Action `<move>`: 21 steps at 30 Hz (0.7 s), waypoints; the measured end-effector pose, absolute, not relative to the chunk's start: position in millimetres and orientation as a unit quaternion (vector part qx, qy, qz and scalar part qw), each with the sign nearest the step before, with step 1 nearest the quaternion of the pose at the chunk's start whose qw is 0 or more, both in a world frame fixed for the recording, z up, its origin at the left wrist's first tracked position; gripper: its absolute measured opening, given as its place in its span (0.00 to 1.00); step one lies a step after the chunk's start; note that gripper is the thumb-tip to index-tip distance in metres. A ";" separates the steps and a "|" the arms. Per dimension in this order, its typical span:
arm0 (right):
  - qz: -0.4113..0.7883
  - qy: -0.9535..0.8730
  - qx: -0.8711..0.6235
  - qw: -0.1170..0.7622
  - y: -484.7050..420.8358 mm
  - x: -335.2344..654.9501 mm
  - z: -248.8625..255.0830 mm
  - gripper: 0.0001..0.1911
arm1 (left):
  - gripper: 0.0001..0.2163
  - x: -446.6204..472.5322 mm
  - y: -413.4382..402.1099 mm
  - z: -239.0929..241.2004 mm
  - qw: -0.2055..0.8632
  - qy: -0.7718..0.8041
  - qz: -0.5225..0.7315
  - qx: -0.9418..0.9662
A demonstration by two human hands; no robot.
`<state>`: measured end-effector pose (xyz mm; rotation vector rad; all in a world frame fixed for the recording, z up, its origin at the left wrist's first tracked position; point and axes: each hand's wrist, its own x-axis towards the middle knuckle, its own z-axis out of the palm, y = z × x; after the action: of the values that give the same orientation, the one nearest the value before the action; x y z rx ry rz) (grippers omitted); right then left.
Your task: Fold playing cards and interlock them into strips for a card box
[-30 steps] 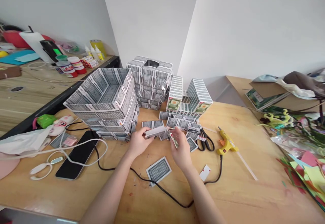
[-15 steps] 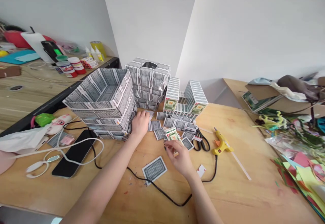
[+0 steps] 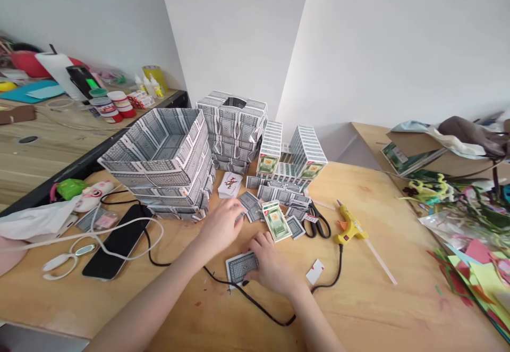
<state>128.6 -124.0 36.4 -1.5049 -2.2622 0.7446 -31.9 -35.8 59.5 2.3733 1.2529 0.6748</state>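
A playing card point(image 3: 239, 268) is being covered at its right end by the right hand point(image 3: 271, 267), on the near middle of the wooden table point(image 3: 370, 304). At the far left, jars point(image 3: 120, 105) and small glue bottles point(image 3: 156, 87) are being supported by a side bench point(image 3: 51, 139). Nearer, a green pouch point(image 3: 70, 189) and a plush toy point(image 3: 92, 198) are being seen beyond a looped white cable point(image 3: 139, 259), by which a black phone point(image 3: 111, 248) is being crossed. Farther right, an open-topped box point(image 3: 165, 175) is being formed by patterned cards; behind it, a card-covered box point(image 3: 225, 128) with a hole in its top is being partly hidden. Before the latter, a pile of cards point(image 3: 230, 184) is being topped by a joker.

Nearer, the left hand point(image 3: 221, 225) is being held with its fingers curled narrowly beside loose cards point(image 3: 251, 206); whether one is being gripped cannot be made out. By the right thumb, the playing card's near edge is being met, with the fingers spread moderately at its far side; whether a grip is being made cannot be told.

Farther right, a green card pack point(image 3: 278, 223) is being left untouched, near stacked card packs point(image 3: 271, 147). Beyond, black-handled scissors point(image 3: 324, 228) and a yellow glue gun point(image 3: 349, 228) are being borne by the table, and coloured paper point(image 3: 474, 275) is being heaped rightmost.
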 end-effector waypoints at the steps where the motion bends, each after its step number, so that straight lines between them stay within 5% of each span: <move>1: 0.255 -0.789 -0.533 0.167 -123.6 128.3 35.6 0.22 | 0.08 -33.8 -50.1 62.1 0.246 0.421 0.235 0.841; 6: 0.266 -0.767 -0.544 0.214 -120.9 127.5 35.1 0.16 | 0.14 -47.7 -88.8 56.7 0.430 0.377 0.210 0.793; 13: 0.275 -0.711 -0.568 0.312 -119.8 135.7 32.3 0.07 | 0.06 -53.4 -72.3 60.1 0.446 0.422 0.167 0.771; 17: 0.148 -0.615 -0.666 0.395 -113.5 147.7 26.7 0.08 | 0.09 -57.6 -47.1 87.4 0.242 0.505 0.268 0.784; 21: 0.074 -0.572 -0.744 0.337 -109.0 155.5 19.1 0.20 | 0.11 -48.9 -19.5 89.2 -0.086 0.552 0.284 0.779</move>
<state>155.5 -109.0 19.1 -1.9392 -1.4911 0.1917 -48.9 -19.5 89.2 2.5905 1.8366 0.9449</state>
